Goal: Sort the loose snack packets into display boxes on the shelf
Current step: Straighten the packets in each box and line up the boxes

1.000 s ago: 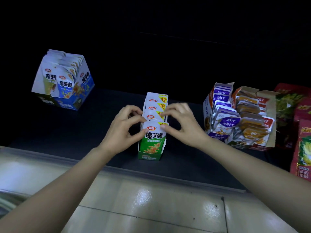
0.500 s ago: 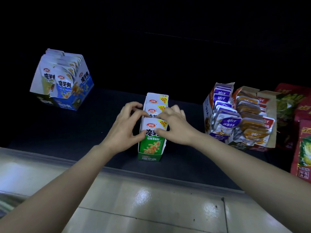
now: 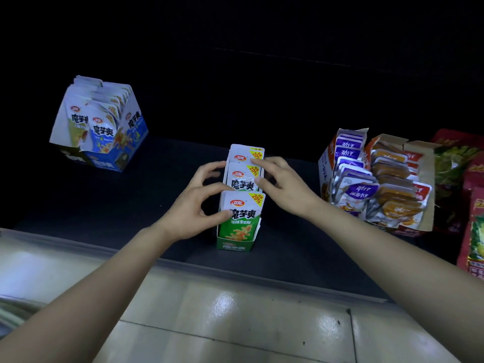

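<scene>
- Nearest: pale tiled floor (image 3: 235, 323) with glare spots; both bare forearms reach over it to the shelf.
- Dark shelf (image 3: 117, 205); its front lip runs across the view just past the tiles.
- Green box (image 3: 234, 244), open-topped, stands upright near the front edge of the shelf, mid-view.
- Front packet (image 3: 242, 218), white top and green lower half, stands upright in the front of the green box.
- Left hand (image 3: 193, 205), at the left side of the green box, fingers curled: thumb on the left edge of the front packet, one finger behind its top left corner, pinching it. Index finger is raised toward the packets behind.
- Right hand (image 3: 285, 189), at the right side of the row, fingers bent in a narrow pinch: index tip on the top right corner of the rearmost packet, thumb on the right edge of the one before it.
- Rear packets (image 3: 242, 179): same kind, upright behind the front packet, in the same box, stepped higher toward the back.
- Right, well apart: cardboard box (image 3: 326, 163) of purple packets touching a box (image 3: 425, 205) of orange packets.
- Far right edge: red bags (image 3: 472, 179).
- Farther left: blue box (image 3: 132, 134), tilted, filled with white and blue packets (image 3: 102, 127).
</scene>
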